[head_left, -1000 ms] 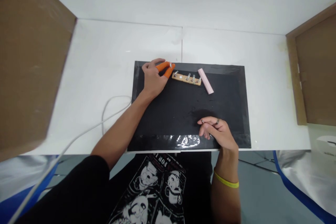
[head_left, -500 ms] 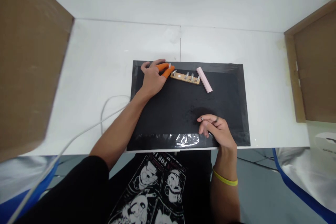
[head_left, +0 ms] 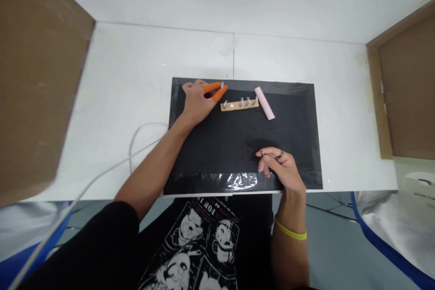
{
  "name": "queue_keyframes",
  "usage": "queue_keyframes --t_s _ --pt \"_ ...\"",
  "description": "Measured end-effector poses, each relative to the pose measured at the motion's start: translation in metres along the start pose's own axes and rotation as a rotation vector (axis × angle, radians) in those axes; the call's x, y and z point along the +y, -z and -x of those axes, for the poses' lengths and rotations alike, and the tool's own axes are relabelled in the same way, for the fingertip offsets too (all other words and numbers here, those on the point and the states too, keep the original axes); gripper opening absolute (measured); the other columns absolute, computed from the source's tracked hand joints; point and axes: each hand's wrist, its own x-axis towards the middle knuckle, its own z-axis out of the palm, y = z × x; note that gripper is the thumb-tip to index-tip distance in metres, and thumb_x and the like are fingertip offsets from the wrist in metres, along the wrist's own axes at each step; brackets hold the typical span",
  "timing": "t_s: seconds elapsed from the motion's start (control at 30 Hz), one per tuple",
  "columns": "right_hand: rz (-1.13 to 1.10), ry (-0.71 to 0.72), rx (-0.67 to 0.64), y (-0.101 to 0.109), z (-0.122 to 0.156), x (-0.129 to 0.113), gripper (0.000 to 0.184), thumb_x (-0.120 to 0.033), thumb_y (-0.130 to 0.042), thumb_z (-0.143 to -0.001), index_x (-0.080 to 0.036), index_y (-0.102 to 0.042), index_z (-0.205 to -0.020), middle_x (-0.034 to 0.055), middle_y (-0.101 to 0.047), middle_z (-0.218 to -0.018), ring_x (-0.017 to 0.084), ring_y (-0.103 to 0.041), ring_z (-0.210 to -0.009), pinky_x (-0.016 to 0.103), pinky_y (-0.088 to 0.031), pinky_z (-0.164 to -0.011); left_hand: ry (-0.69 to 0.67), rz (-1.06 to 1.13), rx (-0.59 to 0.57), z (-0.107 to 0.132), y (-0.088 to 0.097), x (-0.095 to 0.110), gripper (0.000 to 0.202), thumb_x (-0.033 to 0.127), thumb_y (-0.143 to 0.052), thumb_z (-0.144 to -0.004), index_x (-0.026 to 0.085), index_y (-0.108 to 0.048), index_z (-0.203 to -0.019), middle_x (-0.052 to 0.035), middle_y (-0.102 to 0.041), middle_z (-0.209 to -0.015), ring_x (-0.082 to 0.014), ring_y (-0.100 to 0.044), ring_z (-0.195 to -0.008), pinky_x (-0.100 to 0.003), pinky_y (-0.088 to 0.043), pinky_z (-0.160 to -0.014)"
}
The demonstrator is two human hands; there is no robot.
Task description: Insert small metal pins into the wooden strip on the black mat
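Observation:
My left hand (head_left: 198,102), with orange finger cots on thumb and index finger, is closed on a small clear, shiny peg (head_left: 222,85). It hovers just above and left of a narrow wooden strip (head_left: 235,106) lying on the black mat. Several similar pegs (head_left: 241,102) stand along the strip, and a white round spot (head_left: 232,106) shows between the leftmost one and the others. Close to the mat's front edge, my right hand (head_left: 282,170) pinches a small metal piece (head_left: 262,153). The exact kind of that piece is too small to tell.
A pink bar (head_left: 267,106) lies slanted at the strip's right end. The black mat (head_left: 217,145) covers the middle of the white table (head_left: 108,99). A white cable (head_left: 112,171) runs along the left. Cardboard walls (head_left: 37,77) stand at both sides.
The wooden strip has turned slightly, its left end now nearer to me. My left hand has moved a little right with the peg, apart from the strip. My right hand stays about where it was.

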Motion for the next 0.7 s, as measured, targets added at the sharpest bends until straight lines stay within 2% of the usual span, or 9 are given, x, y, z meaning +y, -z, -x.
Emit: queue_keyframes --t_s 0.1,0.23,0.33,0.4,0.47,0.53,0.6,0.7 --pt "0.022 -0.005 -0.008 -0.002 0.0 -0.002 0.024 -0.044 -0.069 -0.094 -0.021 -0.075 -0.099 0.0009 -0.07 -0.066 0.009 -0.055 -0.049 0.02 -0.046 -0.046 -0.034 -0.017 0.037 0.001 0.002 0.006 0.026 0.049 -0.078 -0.085 0.024 -0.072 -0.09 -0.0031 -0.07 -0.094 -0.0274 -0.062 -0.097 -0.055 -0.034 -0.108" --pt "0.089 -0.032 -0.065 -0.002 -0.005 -0.015 0.025 -0.043 -0.07 -0.093 -0.02 -0.076 -0.099 0.003 -0.071 -0.069 0.01 -0.057 -0.051 0.021 -0.048 -0.048 -0.077 -0.028 0.016 0.001 0.007 0.015 0.019 0.044 -0.077 -0.087 0.026 -0.074 -0.091 -0.0053 -0.071 -0.119 -0.0333 -0.056 -0.121 -0.056 -0.03 -0.112" --pt "0.169 -0.007 -0.07 -0.001 -0.023 -0.034 0.023 -0.041 -0.07 -0.093 -0.02 -0.077 -0.099 0.0044 -0.074 -0.076 0.01 -0.06 -0.052 0.022 -0.048 -0.047 -0.091 -0.046 -0.009 0.001 0.008 0.017 0.015 0.042 -0.076 -0.088 0.028 -0.076 -0.087 -0.0042 -0.069 -0.127 -0.0358 -0.051 -0.128 -0.059 -0.027 -0.114" --pt "0.263 0.093 0.026 -0.002 -0.043 -0.049 0.025 -0.042 -0.068 -0.094 -0.02 -0.076 -0.101 0.0056 -0.076 -0.083 0.011 -0.061 -0.051 0.023 -0.047 -0.044 -0.093 -0.046 -0.012 0.0 0.007 0.017 0.013 0.04 -0.076 -0.088 0.027 -0.077 -0.087 -0.0048 -0.069 -0.129 -0.0361 -0.051 -0.128 -0.059 -0.027 -0.113" --pt "0.485 0.274 0.167 -0.008 -0.068 -0.061 0.026 -0.041 -0.061 -0.099 -0.02 -0.075 -0.106 0.0062 -0.077 -0.09 0.011 -0.061 -0.051 0.025 -0.048 -0.046 -0.091 -0.045 -0.012 -0.001 0.007 0.016 0.012 0.038 -0.076 -0.088 0.027 -0.077 -0.088 -0.0054 -0.069 -0.13 -0.0357 -0.05 -0.129 -0.059 -0.027 -0.113" --pt "0.746 0.44 0.217 -0.016 -0.091 -0.07 0.025 -0.038 -0.059 -0.1 -0.022 -0.075 -0.109 0.006 -0.078 -0.096 0.013 -0.066 -0.06 0.026 -0.053 -0.056 -0.081 -0.043 -0.003 -0.001 0.006 0.015 0.01 0.037 -0.076 -0.088 0.027 -0.077 -0.088 -0.0048 -0.069 -0.13 -0.035 -0.051 -0.128 -0.058 -0.028 -0.112" --pt "0.963 0.588 0.194 -0.024 -0.109 -0.076 0.023 -0.037 -0.06 -0.1 -0.024 -0.076 -0.111 0.0051 -0.078 -0.103 0.016 -0.072 -0.077 0.028 -0.056 -0.07 -0.069 -0.035 0.019 -0.002 0.005 0.014 0.008 0.036 -0.076 -0.089 0.028 -0.076 -0.088 -0.0034 -0.07 -0.129 -0.0339 -0.052 -0.127 -0.057 -0.03 -0.111" --pt "1.022 0.793 0.349 -0.027 -0.126 -0.08 0.026 -0.035 -0.053 -0.104 -0.023 -0.074 -0.113 0.0046 -0.077 -0.105 0.018 -0.073 -0.09 0.031 -0.057 -0.08 -0.062 -0.002 0.056 -0.002 0.004 0.013 0.007 0.036 -0.076 -0.089 0.029 -0.077 -0.089 -0.0023 -0.07 -0.129 -0.0324 -0.053 -0.126 -0.055 -0.032 -0.111"
